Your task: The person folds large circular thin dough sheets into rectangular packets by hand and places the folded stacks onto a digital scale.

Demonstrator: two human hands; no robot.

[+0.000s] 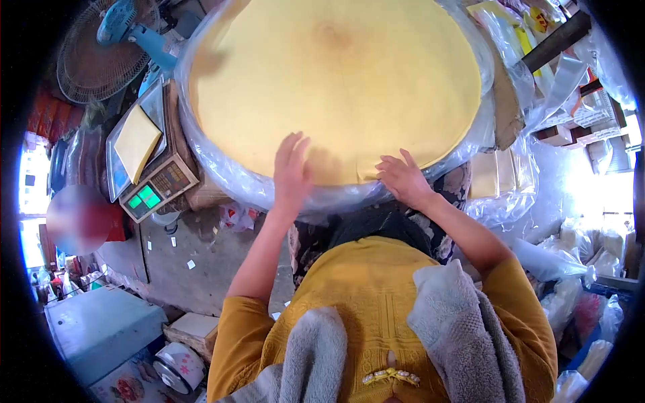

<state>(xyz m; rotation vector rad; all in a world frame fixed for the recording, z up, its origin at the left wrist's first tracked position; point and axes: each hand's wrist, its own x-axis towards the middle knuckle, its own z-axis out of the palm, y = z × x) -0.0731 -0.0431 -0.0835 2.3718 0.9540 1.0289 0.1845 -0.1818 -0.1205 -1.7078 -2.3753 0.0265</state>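
A broad pale-yellow sheet or stack of sheets (336, 94), with a brownish smudge near its far middle, lies in front of me. Clear plastic (235, 185) wraps around its edge. My left hand (292, 168) is over the near edge, fingers stretched forward and slightly blurred; whether it touches the surface I cannot tell. At the near right edge, my right hand (403, 178) rests with its fingers apart, beside a small crease in the yellow material. Nothing shows held in either hand.
At left, a scale (164, 185) with a lit green display carries a yellow sheet (138, 144). A blue fan (124, 33) stands behind it. Plastic-wrapped yellow packs (500, 178) lie to the right. A pale-blue box (104, 322) sits lower left; another person is at far left.
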